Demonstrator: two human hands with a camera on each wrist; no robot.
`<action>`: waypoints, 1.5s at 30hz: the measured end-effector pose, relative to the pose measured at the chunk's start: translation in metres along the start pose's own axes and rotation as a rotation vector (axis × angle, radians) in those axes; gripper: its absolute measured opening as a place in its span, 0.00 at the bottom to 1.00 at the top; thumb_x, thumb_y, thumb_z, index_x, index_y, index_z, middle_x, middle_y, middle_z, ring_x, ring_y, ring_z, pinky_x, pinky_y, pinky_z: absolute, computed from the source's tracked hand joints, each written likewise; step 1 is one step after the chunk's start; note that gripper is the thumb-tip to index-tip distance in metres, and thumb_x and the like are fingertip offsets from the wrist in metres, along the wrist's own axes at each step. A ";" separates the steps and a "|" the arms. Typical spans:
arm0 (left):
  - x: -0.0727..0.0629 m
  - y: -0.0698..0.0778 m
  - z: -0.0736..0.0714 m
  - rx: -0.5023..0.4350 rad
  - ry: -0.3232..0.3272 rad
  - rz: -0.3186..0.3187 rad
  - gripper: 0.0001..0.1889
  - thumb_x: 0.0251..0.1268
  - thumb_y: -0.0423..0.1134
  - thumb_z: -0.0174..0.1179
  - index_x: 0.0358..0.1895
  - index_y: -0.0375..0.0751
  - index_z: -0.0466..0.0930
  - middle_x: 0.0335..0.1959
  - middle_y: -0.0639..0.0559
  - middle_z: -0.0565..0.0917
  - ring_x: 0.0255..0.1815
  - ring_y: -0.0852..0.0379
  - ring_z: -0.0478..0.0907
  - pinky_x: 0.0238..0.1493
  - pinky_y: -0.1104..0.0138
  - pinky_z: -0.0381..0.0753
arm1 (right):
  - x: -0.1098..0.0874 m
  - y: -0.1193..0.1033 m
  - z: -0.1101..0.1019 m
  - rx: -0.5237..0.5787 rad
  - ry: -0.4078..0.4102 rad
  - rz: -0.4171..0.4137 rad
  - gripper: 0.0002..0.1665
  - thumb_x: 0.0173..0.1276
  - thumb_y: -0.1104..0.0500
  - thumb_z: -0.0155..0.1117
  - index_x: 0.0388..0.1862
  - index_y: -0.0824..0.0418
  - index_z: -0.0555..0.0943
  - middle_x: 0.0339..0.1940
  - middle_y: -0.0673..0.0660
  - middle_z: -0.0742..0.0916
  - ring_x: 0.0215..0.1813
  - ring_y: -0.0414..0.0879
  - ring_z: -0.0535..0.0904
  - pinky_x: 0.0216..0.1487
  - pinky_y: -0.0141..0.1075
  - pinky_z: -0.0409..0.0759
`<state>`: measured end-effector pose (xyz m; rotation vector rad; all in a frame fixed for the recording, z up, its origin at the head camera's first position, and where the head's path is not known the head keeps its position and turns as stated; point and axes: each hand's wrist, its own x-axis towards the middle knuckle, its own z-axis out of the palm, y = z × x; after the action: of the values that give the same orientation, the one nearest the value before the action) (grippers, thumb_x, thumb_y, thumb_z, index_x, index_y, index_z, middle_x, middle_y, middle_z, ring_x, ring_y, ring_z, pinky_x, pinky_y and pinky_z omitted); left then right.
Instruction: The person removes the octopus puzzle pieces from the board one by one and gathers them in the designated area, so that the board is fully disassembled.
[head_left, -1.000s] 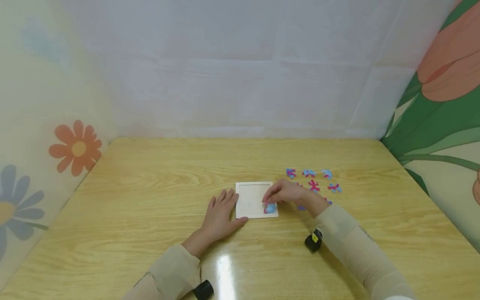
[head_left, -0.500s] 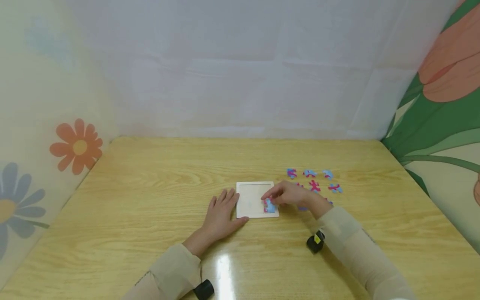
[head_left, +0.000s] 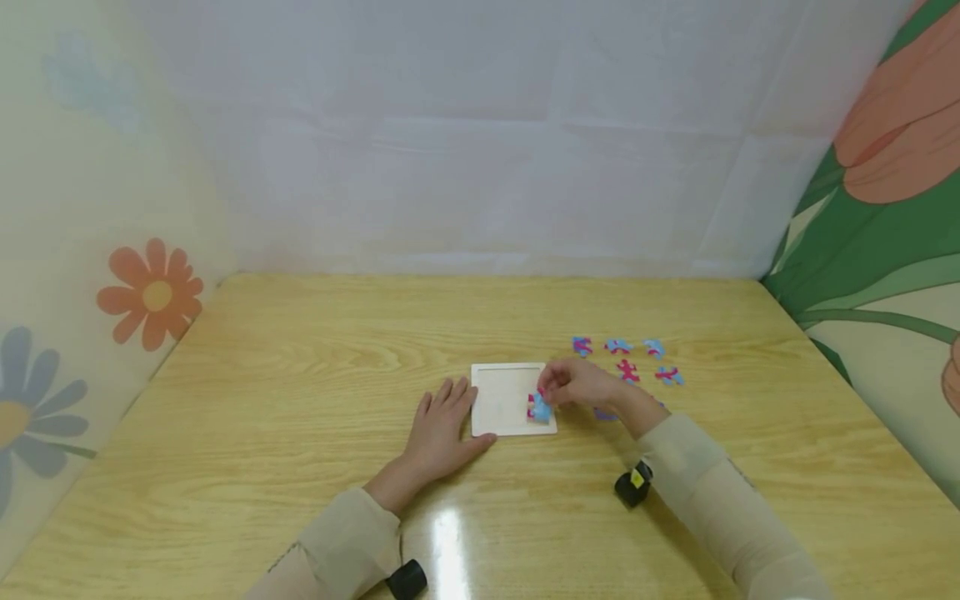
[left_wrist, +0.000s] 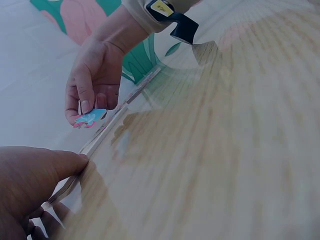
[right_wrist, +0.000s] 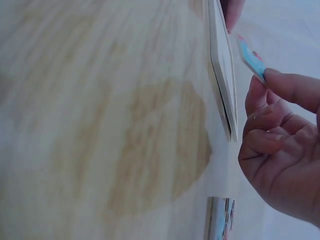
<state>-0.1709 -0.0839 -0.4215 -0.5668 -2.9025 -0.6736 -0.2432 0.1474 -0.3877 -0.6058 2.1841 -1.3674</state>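
A small blue and pink jigsaw puzzle piece point(head_left: 538, 410) is pinched between the thumb and fingers of my right hand point(head_left: 581, 385). Both wrist views show the piece point(left_wrist: 91, 117) raised above the board, apart from it. Below it lies a flat square white puzzle tray point(head_left: 498, 402) with a raised rim. My left hand point(head_left: 441, 437) lies spread at the tray's left side, fingers straight. In the left wrist view its thumb point(left_wrist: 70, 162) touches the tray's edge. The right hand's other fingers curl loosely in the right wrist view.
Several loose pink and blue puzzle pieces point(head_left: 628, 371) lie in rough rows right of the tray, some partly hidden by my right hand and forearm. The wooden table point(head_left: 337, 333) meets a white cloth backdrop point(head_left: 480, 167) at its far edge.
My right hand has shifted a little to the right and its grip on the puzzle piece looks different. The piece's outline has turned slightly. The left hand and tray have stayed put.
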 end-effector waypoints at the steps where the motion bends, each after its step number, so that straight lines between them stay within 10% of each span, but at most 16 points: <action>1: 0.000 0.000 0.000 0.000 -0.001 0.000 0.37 0.50 0.54 0.58 0.59 0.32 0.63 0.61 0.38 0.60 0.63 0.41 0.49 0.57 0.47 0.44 | 0.000 0.000 0.000 0.006 0.003 0.006 0.07 0.52 0.72 0.58 0.31 0.71 0.72 0.21 0.52 0.76 0.23 0.39 0.69 0.24 0.29 0.66; 45: -0.001 0.000 0.000 -0.002 -0.003 0.001 0.37 0.50 0.54 0.57 0.59 0.32 0.62 0.61 0.37 0.59 0.63 0.41 0.49 0.58 0.47 0.43 | -0.018 -0.001 -0.027 0.108 0.144 0.016 0.14 0.59 0.67 0.56 0.42 0.75 0.74 0.17 0.50 0.73 0.15 0.38 0.58 0.18 0.29 0.58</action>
<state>-0.1700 -0.0845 -0.4216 -0.5697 -2.9043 -0.6759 -0.2455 0.1768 -0.3730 -0.4620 2.2037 -1.5526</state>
